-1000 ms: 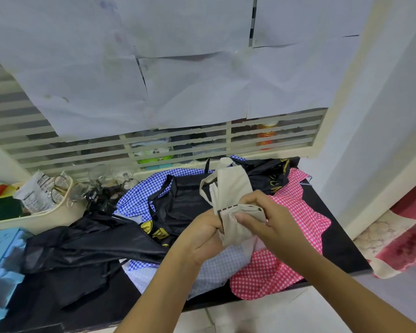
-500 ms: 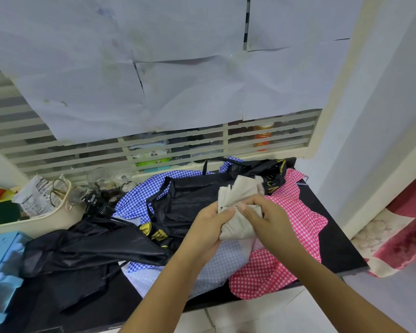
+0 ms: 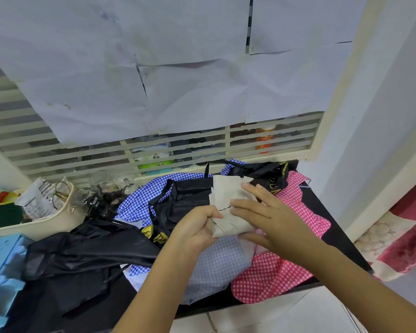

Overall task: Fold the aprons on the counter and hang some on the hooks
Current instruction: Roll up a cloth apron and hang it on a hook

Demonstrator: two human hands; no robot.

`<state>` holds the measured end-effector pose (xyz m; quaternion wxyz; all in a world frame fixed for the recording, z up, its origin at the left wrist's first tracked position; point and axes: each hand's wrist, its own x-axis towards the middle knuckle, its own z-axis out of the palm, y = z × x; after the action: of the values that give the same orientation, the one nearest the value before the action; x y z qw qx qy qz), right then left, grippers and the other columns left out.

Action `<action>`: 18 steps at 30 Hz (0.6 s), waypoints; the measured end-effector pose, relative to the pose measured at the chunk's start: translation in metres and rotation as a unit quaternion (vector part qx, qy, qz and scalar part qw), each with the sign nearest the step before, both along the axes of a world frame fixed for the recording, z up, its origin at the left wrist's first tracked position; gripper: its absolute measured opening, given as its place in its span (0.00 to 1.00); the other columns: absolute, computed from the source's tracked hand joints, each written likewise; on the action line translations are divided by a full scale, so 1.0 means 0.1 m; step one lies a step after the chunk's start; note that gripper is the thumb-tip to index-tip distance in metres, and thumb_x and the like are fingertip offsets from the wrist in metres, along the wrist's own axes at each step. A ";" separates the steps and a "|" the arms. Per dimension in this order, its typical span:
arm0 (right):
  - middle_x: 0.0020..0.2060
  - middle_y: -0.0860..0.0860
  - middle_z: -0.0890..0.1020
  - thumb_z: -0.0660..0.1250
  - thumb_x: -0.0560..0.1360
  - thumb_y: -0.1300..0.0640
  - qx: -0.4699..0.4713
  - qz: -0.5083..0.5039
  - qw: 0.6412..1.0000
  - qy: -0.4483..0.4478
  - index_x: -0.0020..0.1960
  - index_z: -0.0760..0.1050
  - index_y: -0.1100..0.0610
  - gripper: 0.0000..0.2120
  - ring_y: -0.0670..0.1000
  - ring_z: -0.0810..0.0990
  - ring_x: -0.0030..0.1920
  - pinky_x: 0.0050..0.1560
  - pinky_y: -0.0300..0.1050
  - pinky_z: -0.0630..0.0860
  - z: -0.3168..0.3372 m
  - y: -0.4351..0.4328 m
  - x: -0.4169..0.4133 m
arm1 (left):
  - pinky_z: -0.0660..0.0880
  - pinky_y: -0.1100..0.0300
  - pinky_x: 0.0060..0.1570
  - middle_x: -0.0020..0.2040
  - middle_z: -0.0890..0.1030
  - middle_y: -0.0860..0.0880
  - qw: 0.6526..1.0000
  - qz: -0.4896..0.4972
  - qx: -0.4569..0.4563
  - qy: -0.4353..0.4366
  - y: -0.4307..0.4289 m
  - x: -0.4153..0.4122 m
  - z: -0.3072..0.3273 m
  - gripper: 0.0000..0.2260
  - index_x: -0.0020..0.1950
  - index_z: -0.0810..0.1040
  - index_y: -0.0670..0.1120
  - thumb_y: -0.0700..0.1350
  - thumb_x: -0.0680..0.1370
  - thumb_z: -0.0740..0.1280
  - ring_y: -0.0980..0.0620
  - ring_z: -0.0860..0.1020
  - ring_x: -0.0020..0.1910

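A beige apron [image 3: 226,207], folded into a small bundle, is held over the pile of aprons on the black counter [image 3: 322,212]. My left hand [image 3: 197,229] pinches its left edge. My right hand [image 3: 269,217] lies over its right side with fingers spread on top and thumb under the bundle. Beneath lie a black apron [image 3: 185,203], a blue checked apron [image 3: 139,200], a pale blue checked apron [image 3: 216,263] and a pink checked apron [image 3: 298,207]. Another black apron [image 3: 82,255] is spread at the left. No hooks are in view.
A cream basket [image 3: 41,224] with packets and sponges stands at the back left beside several glasses [image 3: 101,188]. A blue box [image 3: 0,272] sits at the left edge. A slatted window covered with paper sheets [image 3: 154,92] rises behind the counter. A wall stands to the right.
The beige apron's loose upper part and strap have been folded down into a compact bundle. My right hand went from gripping the cloth to lying spread over it.
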<state>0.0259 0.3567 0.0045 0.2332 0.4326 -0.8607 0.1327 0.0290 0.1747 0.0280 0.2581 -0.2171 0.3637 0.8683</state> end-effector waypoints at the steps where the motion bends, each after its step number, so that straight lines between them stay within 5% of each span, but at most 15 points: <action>1: 0.57 0.49 0.81 0.61 0.75 0.46 -0.006 0.009 1.000 0.016 0.58 0.80 0.56 0.19 0.51 0.69 0.67 0.70 0.52 0.66 0.00 0.00 0.00 | 0.80 0.46 0.45 0.47 0.82 0.35 1.000 -0.010 0.009 -0.005 0.01 0.01 0.01 0.20 0.54 0.76 0.31 0.26 0.71 0.48 0.39 0.79 0.48; 6: 0.42 0.50 0.80 0.54 0.81 0.45 -0.018 0.050 0.998 0.021 0.62 0.71 0.51 0.16 0.48 0.77 0.44 0.44 0.41 0.76 0.05 -0.03 0.03 | 0.80 0.50 0.44 0.46 0.82 0.36 0.998 -0.045 0.034 -0.018 0.07 0.04 0.00 0.23 0.48 0.79 0.30 0.28 0.61 0.51 0.40 0.83 0.42; 9: 0.41 0.48 0.79 0.54 0.80 0.41 -0.035 0.038 0.998 -0.039 0.65 0.68 0.49 0.18 0.45 0.73 0.43 0.45 0.35 0.68 0.07 -0.04 0.06 | 0.74 0.46 0.55 0.47 0.82 0.37 0.998 -0.061 0.027 -0.017 0.08 0.05 0.03 0.15 0.54 0.78 0.33 0.33 0.70 0.61 0.41 0.80 0.48; 11: 0.41 0.46 0.79 0.53 0.79 0.39 -0.049 0.026 0.995 -0.080 0.64 0.68 0.46 0.19 0.42 0.71 0.44 0.44 0.33 0.65 0.13 -0.05 0.08 | 0.76 0.47 0.55 0.52 0.81 0.36 0.996 -0.069 0.045 -0.021 0.09 0.06 0.02 0.17 0.60 0.76 0.33 0.40 0.73 0.65 0.41 0.79 0.51; 15: 0.47 0.33 0.79 0.57 0.73 0.35 -0.154 -0.008 0.949 -0.276 0.60 0.71 0.37 0.17 0.38 0.75 0.49 0.47 0.31 0.68 0.25 -0.05 0.09 | 0.80 0.43 0.49 0.59 0.77 0.31 0.992 -0.052 0.111 -0.020 0.14 0.09 -0.05 0.18 0.63 0.71 0.28 0.36 0.76 0.57 0.36 0.76 0.58; 18: 0.46 0.37 0.80 0.61 0.71 0.38 -0.242 -0.027 0.916 -0.320 0.51 0.75 0.37 0.11 0.40 0.79 0.46 0.44 0.30 0.71 0.21 -0.08 0.07 | 0.73 0.35 0.53 0.62 0.74 0.28 0.992 -0.028 0.124 -0.011 0.18 0.10 -0.12 0.17 0.63 0.70 0.27 0.37 0.81 0.52 0.32 0.72 0.63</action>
<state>0.0333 0.3483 0.0260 0.0465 0.2737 -0.8423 0.4620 0.0386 0.1928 0.0162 0.3106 -0.1825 0.2564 0.8969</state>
